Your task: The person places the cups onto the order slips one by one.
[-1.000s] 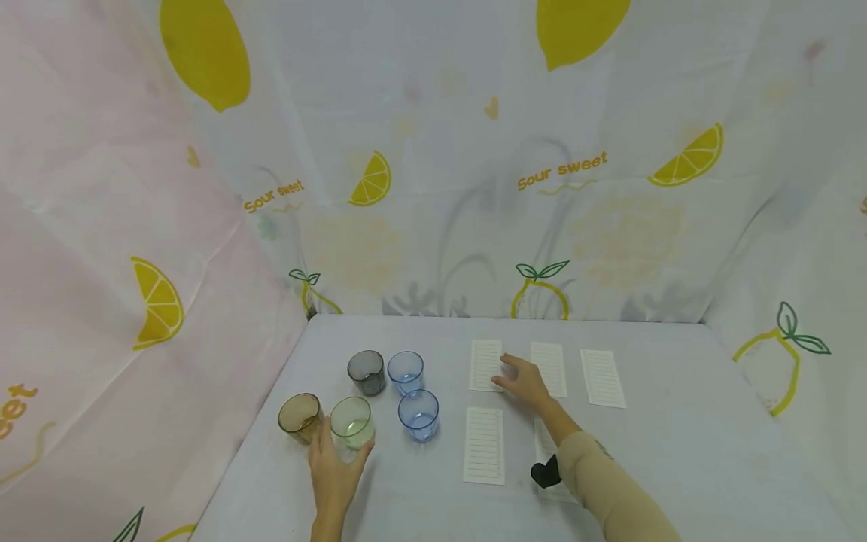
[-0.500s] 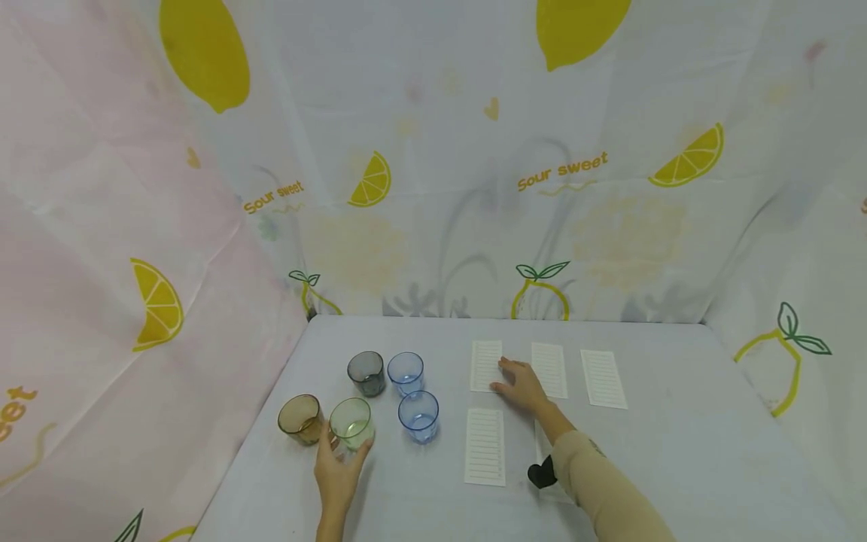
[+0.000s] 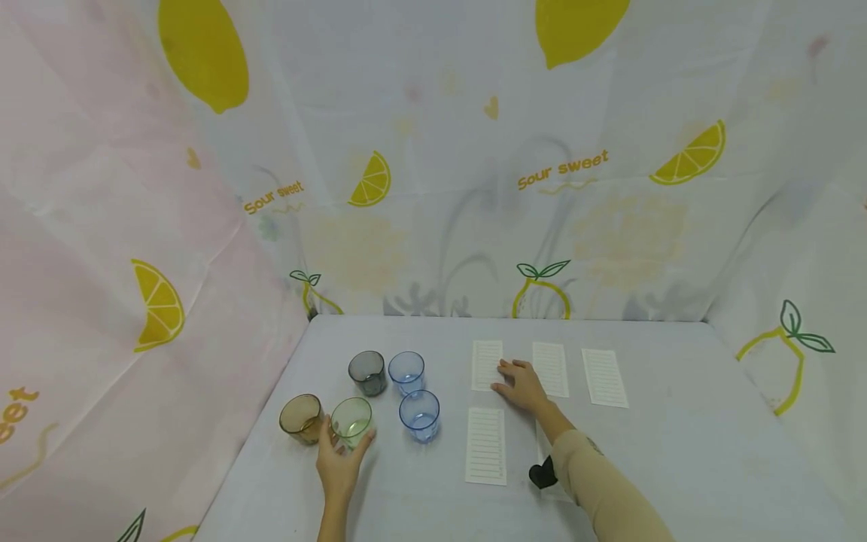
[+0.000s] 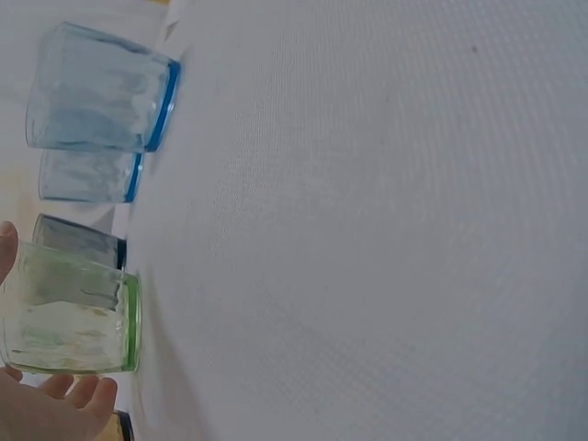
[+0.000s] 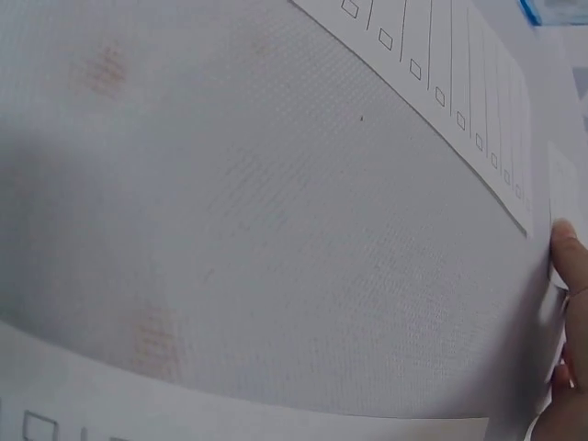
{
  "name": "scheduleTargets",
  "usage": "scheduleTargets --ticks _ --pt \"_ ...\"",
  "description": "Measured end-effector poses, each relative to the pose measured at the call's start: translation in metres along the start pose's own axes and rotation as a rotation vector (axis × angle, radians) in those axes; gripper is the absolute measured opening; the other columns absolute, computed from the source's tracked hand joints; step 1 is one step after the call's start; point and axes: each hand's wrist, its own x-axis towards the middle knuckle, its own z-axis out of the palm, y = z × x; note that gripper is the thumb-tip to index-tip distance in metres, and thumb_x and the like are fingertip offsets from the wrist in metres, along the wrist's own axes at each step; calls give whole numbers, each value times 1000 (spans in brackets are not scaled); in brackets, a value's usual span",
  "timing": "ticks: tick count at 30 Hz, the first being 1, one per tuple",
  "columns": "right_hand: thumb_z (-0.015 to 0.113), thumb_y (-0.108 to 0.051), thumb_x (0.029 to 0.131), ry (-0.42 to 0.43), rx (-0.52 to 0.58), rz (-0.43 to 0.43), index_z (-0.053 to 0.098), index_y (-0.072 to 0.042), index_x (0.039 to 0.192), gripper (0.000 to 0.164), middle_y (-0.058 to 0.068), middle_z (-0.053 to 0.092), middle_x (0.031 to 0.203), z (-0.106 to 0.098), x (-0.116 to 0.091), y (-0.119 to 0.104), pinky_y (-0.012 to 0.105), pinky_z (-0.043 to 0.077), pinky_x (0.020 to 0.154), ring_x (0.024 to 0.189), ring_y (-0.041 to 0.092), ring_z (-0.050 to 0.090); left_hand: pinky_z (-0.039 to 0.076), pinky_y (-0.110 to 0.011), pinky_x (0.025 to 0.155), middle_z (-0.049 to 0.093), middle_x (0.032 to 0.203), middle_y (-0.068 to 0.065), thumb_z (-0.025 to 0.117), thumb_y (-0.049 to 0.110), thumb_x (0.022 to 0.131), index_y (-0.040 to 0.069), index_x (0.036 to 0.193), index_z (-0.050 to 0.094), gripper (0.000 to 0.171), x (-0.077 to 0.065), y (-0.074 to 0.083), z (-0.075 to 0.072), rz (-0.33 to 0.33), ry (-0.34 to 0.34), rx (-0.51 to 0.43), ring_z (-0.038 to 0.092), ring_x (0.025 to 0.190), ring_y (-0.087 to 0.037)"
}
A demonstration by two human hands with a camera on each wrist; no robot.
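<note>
My left hand point(image 3: 336, 467) holds a green glass point(image 3: 352, 421), fingers on its left side and thumb on its right. In the left wrist view the green glass point(image 4: 73, 317) stands upright with its base at the tabletop. Close to its left is an amber glass point(image 3: 301, 418). Behind are a grey glass point(image 3: 367, 373) and a blue glass point(image 3: 406, 374), with a second blue glass point(image 3: 419, 416) to the right. My right hand point(image 3: 523, 388) rests with loosely bent fingers over a lined paper slip point(image 3: 485, 365), near another slip point(image 3: 552, 367).
One more lined slip point(image 3: 605, 378) lies at the far right, and one point(image 3: 485, 446) sits nearer me. Under my right sleeve point(image 3: 599, 482) a further slip is mostly hidden, with a black heart shape point(image 3: 543, 473) beside it. Lemon-print cloth point(image 3: 433, 226) surrounds the white table point(image 3: 711, 452).
My left hand has shifted slightly right, its fingers and thumb settling about the green glass. My right hand has lowered a little over the slips. The glasses stay in place.
</note>
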Motion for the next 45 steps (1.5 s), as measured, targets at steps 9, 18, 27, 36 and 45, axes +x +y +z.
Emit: scheduleTargets --ticks 9,18,27,36,45 --pt "72 -17 82 -2 10 20 59 10 117 45 24 52 131 2 0 2 56 34 102 121 47 43 41 -56 95 39 135 -36 80 12 74 -9 141 28 87 4 -4 0 -15 -3 -4 43 118 -50" --pt "72 -15 82 -8 51 42 63 8 113 40 21 56 127 1 0 0 56 33 103 123 46 41 40 -57 96 37 137 -36 80 7 72 -9 140 29 87 7 -6 2 -15 -8 -16 41 121 -50" --pt "72 -16 82 -7 11 25 63 8 113 40 21 57 126 1 0 0 57 35 101 121 47 43 42 -57 94 44 131 -35 80 5 69 -11 135 35 81 10 -3 5 5 10 -11 44 119 -49" --pt "73 -18 82 -27 -12 72 64 6 113 40 18 58 126 0 1 -2 54 35 103 123 44 44 42 -57 94 48 130 -30 81 4 69 -10 134 38 79 18 30 -3 117 9 -81 46 120 -43" --pt "72 -19 82 -45 -42 77 64 6 113 41 18 58 126 -2 2 -4 53 35 103 122 44 44 36 -58 101 44 133 -32 79 -2 70 -13 135 34 80 32 93 -12 174 -105 -176 41 125 -45"
